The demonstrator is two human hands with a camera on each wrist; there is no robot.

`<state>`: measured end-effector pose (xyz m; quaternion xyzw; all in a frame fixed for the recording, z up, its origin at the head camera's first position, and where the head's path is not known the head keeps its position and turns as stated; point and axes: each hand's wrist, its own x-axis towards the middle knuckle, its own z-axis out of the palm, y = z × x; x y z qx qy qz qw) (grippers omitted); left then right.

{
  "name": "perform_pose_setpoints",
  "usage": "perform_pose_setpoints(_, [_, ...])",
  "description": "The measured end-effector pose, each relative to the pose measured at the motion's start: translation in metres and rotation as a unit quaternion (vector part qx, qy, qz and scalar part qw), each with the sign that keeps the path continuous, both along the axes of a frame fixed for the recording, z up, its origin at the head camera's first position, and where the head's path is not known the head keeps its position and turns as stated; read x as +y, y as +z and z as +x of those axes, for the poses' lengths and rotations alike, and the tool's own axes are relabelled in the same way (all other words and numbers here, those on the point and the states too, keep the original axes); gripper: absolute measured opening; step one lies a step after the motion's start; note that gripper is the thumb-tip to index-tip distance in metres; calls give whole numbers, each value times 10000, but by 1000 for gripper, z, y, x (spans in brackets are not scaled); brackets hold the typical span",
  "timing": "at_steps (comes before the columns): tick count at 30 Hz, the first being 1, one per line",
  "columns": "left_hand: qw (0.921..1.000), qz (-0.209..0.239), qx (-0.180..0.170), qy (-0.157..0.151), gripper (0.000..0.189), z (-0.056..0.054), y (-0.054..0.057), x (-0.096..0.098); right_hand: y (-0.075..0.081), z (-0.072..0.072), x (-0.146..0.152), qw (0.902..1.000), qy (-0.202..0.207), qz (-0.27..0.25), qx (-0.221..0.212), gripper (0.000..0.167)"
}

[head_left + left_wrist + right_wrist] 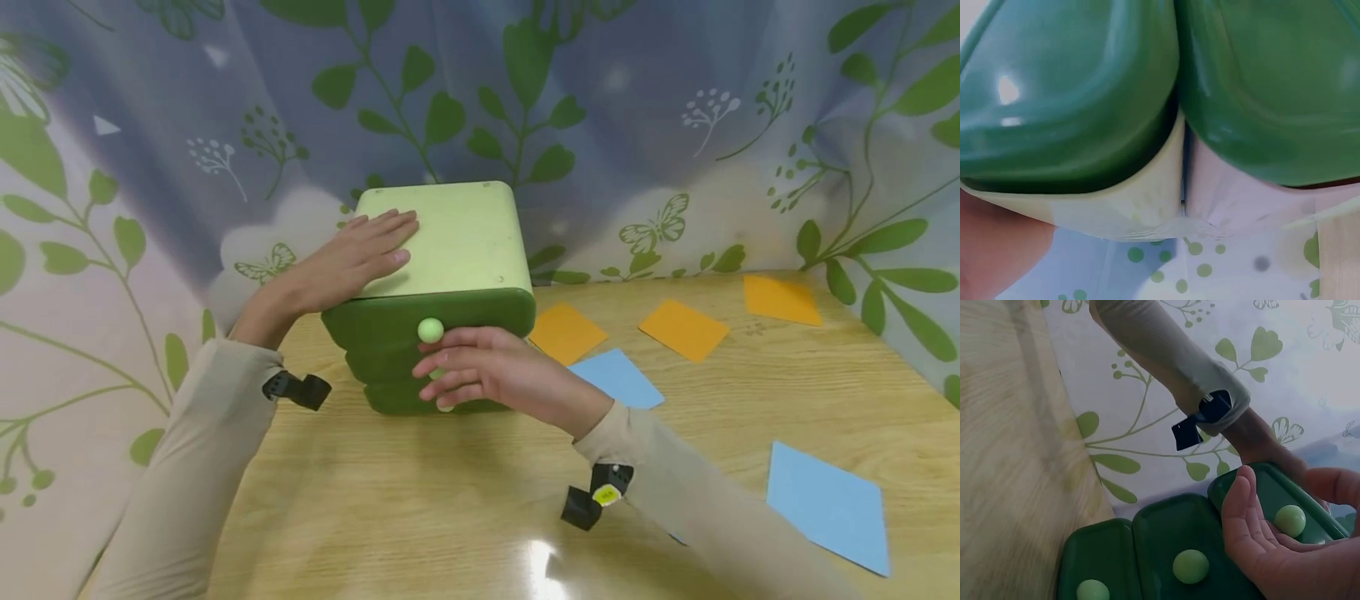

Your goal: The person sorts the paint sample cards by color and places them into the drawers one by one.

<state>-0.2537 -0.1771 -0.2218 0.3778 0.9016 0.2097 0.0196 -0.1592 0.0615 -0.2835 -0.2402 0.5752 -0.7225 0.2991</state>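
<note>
A small cabinet (457,237) with a pale green top and three stacked dark green drawers stands on the wooden table. Flat on its top, toward the left, my left hand (345,262) rests with straight fingers. My right hand (513,375) is in front of the drawers, fingers loosely bent beside the round light-green knob (431,330) of the top drawer. The right wrist view has that top knob (1290,521) between thumb and fingers, without a visible pinch. The middle knob (1190,567) is uncovered there. Close up in the left wrist view are the rounded drawer fronts (1066,106).
Orange paper squares (684,330) and blue paper squares (828,507) lie on the table (360,517) to the right. A leaf-patterned curtain (600,150) hangs behind the cabinet and along the left side.
</note>
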Motion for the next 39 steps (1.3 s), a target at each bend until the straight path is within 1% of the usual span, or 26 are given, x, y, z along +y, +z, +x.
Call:
perform_pose_setpoints(6, [9995, -138, 251, -117, 71, -2, -1, -1, 1, -9, 0, 10000, -62, 44, 20, 41])
perform_pose_setpoints(9, [9990, -241, 377, -97, 77, -2, -1, -1, 1, -10, 0, 9999, -74, 58, 38, 42])
perform_pose_setpoints(11, [9988, -281, 391, -58, 79, -2, 0, -1, 0, -9, 0, 9997, -173, 156, -67, 42])
perform_pose_setpoints(14, [9989, -288, 374, -12, 80, -2, 1, 0, -7, -5, 1, 9980, -219, 476, -341, 40])
perform_pose_setpoints(17, [9990, -254, 356, 14, 79, -2, 0, 0, -17, -1, 1, 9944, -208, 928, -469, 42])
perform_pose_setpoints(19, [9990, -250, 362, 22, 79, -2, 0, 0, -24, 0, 1, 9932, -200, 1020, -522, 42])
perform_pose_setpoints(21, [9991, -231, 346, 28, 78, -2, 0, -1, -30, 1, -1, 9931, -265, 875, -737, 41])
perform_pose_setpoints(23, [9991, -233, 355, 38, 78, -1, -1, -1, -35, 0, -3, 9913, -307, 584, -1138, 38])
perform_pose_setpoints(25, [9990, -217, 377, 45, 77, -1, -1, -1, -40, 0, -6, 9869, -327, 243, -1563, 37])
perform_pose_setpoints(26, [9991, -208, 374, 43, 77, -1, -1, -1, -42, -1, -8, 9843, -329, 97, -1732, 32])
perform_pose_setpoints(29, [9991, -172, 374, 24, 78, 0, -1, -1, -48, -5, -11, 9782, -269, -278, -2038, 23])
perform_pose_setpoints(31, [9992, -156, 371, 16, 78, 0, -2, 0, -50, -8, -12, 9750, -243, -478, -2154, 18])
perform_pose_setpoints(33, [9991, -160, 394, 15, 78, -1, -2, 0, -51, -11, -13, 9731, -229, -585, -2217, 17])
perform_pose_setpoints(36, [9989, -172, 429, 27, 77, -1, -2, -1, -51, -11, -14, 9714, -254, -593, -2283, 18])
perform_pose_setpoints(39, [9990, -148, 432, 16, 78, -1, -2, -1, -52, -10, -14, 9720, -319, -552, -2263, 21])
